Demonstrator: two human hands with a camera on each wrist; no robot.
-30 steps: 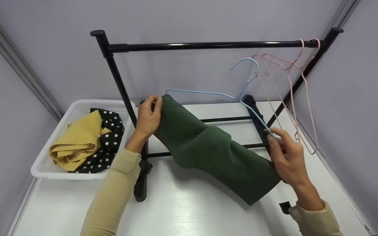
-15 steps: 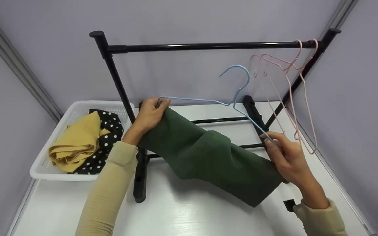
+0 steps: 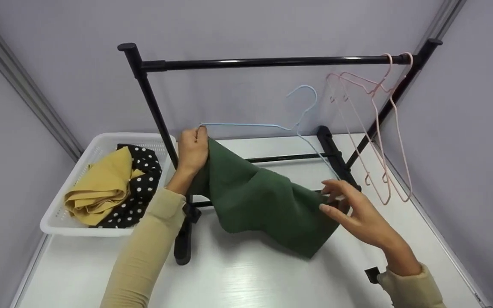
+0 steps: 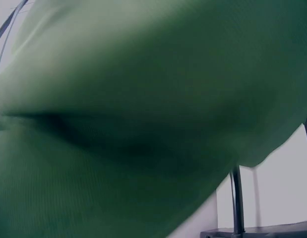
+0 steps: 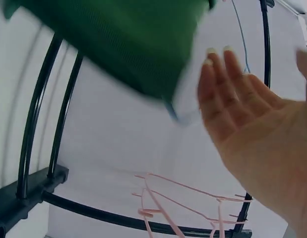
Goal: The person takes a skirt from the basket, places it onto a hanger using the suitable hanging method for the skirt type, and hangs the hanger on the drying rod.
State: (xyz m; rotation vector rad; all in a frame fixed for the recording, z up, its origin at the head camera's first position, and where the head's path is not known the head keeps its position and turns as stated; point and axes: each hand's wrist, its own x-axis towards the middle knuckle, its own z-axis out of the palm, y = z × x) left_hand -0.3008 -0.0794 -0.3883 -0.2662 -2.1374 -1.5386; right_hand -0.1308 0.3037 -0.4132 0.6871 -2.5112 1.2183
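My left hand [image 3: 193, 150] grips the left end of a green cloth [image 3: 250, 192] together with the left end of a light blue hanger [image 3: 246, 125]. The cloth hangs slanting down to the right, and in the left wrist view the green cloth [image 4: 158, 99] covers most of the picture. The hanger's hook points up, free of the rail. My right hand [image 3: 355, 216] is beside the cloth's right end, fingers spread apart. In the right wrist view my right hand [image 5: 257, 124] has extended fingers and holds nothing; the green cloth [image 5: 128, 44] is apart from it.
A black garment rack [image 3: 246, 63] stands on the white table [image 3: 238, 282]. Two pink hangers [image 3: 379, 128] hang at the right of its rail. On the left, a white basket [image 3: 49, 218] holds a yellow cloth [image 3: 101, 184] and a black polka-dot cloth [image 3: 146, 184].
My right hand has let go of the hanger's right arm and its fingers have opened. The cloth's right end and the hanger have shifted left. My left hand keeps its grip.
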